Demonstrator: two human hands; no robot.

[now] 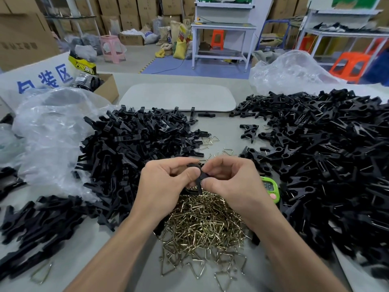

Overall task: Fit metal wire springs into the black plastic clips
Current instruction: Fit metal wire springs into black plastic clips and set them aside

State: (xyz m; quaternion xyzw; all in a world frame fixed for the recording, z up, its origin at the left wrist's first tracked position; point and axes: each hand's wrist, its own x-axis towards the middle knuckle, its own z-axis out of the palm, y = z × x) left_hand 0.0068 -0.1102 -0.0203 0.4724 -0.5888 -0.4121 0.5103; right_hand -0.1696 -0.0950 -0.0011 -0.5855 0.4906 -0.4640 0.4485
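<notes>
Both hands meet over the middle of the table around one black plastic clip (199,175). My left hand (166,184) pinches its left side with thumb and fingers. My right hand (229,182) pinches its right side with curled fingers. Below the hands lies a heap of brass-coloured wire springs (202,226). Whether a spring sits in the held clip is hidden by my fingers. A big pile of black clip parts (130,148) lies to the left. Another pile of black clips (328,157), many showing wire, lies to the right.
A green digital timer (271,189) sits just right of my right hand. Clear plastic bags (50,131) lie at the left and at the back right (292,72). A grey mat (179,96) and an open cardboard box (105,86) are behind the piles.
</notes>
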